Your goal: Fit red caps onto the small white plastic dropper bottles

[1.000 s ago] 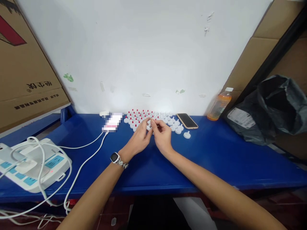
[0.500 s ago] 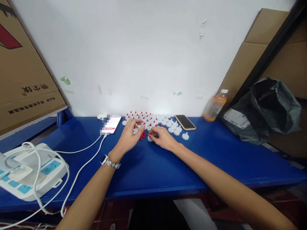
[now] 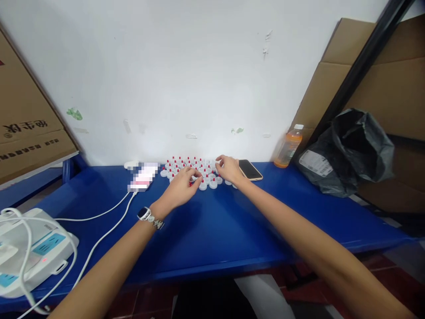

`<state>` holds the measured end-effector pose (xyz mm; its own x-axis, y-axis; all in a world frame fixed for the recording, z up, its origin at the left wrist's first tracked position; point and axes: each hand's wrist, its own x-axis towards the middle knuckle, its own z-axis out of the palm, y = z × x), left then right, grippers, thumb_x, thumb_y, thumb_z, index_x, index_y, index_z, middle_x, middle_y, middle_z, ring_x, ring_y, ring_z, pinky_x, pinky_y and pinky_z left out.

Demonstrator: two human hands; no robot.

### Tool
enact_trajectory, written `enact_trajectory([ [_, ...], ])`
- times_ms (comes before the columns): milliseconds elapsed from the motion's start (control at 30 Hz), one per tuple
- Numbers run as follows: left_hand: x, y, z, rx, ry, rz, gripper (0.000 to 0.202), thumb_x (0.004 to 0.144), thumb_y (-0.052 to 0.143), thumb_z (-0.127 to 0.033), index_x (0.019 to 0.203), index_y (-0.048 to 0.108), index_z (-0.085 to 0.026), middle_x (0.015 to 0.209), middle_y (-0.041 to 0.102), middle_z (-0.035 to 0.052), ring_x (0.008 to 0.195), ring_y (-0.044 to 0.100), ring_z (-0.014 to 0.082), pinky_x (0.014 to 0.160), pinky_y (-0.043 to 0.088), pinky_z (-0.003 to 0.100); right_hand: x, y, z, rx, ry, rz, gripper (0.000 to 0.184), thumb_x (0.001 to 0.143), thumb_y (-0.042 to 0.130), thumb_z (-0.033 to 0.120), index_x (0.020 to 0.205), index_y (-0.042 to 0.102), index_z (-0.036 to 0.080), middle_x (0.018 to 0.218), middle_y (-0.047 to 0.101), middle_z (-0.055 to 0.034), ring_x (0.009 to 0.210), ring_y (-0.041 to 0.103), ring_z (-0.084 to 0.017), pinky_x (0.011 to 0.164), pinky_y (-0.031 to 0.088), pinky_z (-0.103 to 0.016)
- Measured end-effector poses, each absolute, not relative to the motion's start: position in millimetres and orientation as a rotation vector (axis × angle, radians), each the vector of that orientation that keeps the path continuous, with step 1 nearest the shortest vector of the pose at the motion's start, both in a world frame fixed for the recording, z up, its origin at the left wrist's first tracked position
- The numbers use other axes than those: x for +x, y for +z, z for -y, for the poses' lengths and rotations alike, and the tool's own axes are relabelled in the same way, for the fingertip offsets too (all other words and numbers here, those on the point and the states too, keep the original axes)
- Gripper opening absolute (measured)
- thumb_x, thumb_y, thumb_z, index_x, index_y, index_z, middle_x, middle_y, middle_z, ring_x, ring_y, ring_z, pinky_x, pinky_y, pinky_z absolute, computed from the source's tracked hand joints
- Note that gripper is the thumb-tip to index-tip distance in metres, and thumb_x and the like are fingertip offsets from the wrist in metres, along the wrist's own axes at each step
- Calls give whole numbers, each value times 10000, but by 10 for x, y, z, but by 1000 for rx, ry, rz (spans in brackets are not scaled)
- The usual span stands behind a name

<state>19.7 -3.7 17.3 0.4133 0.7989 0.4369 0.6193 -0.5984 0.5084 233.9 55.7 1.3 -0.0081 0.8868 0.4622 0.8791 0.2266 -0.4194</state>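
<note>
Several white screw caps with short nozzles stand on the blue table, many topped with small red tips. My left hand is over the near side of the group, thumb and forefinger curled close together; anything between them is too small to make out. Loose red tips show partly beneath it. Farther right, my right hand reaches in among the white nozzle caps without red tips, thumb and forefinger apart. Its wrist hides some of the caps behind it.
A phone lies right of the caps, and a charging phone to the left. A power strip with white cables sits at the left front. An orange drink bottle and a dark plastic bag stand at right. Cardboard boxes flank the table.
My right hand has moved away from the cap at the near edge, up and right to the untipped caps. A red-tipped cap now stands there. The whole view has shifted slightly.
</note>
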Motion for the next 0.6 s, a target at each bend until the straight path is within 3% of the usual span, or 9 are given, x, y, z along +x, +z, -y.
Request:
enact_trajectory([
  [67,260,199,-68,2437,946,-1252,248,953,484,-379,929,646,-193,999,600,70,961,586,232,884,475,409,2342,57,-731,-1749,-6,1910,248,869,545,256,1052,689,168,883,736,-93,980,615,-258,940,320,-424],
  [167,325,196,-161,2402,983,-1266,259,955,478,-383,941,651,-191,1005,595,72,924,593,221,864,488,403,2310,83,-883,-1810,11,1967,159,836,564,210,881,709,162,872,741,-114,960,622,-259,943,296,-429],
  [367,191,113,-130,2349,1134,-1250,238,945,509,-368,1069,619,-197,1091,590,71,951,586,201,918,493,389,2229,153,-584,-1582,11,1826,146,860,537,231,856,677,192,841,732,-44,887,634,-221,950,316,-430],
  [500,41,63,-38,2449,1128,-1170,453,912,579,-395,1311,492,-202,1309,548,112,1123,566,244,1017,451,430,1965,152,-130,-1153,412,1716,137,847,591,319,851,656,199,801,708,-22,770,639,-179,799,442,-335],
  [600,-64,5,27,2521,978,-1115,361,957,509,-400,1261,532,-208,1215,618,104,1125,576,258,999,451,430,1771,66,107,-973,664,1672,176,874,586,357,891,652,195,807,706,-25,761,644,-172,716,459,-297],
])
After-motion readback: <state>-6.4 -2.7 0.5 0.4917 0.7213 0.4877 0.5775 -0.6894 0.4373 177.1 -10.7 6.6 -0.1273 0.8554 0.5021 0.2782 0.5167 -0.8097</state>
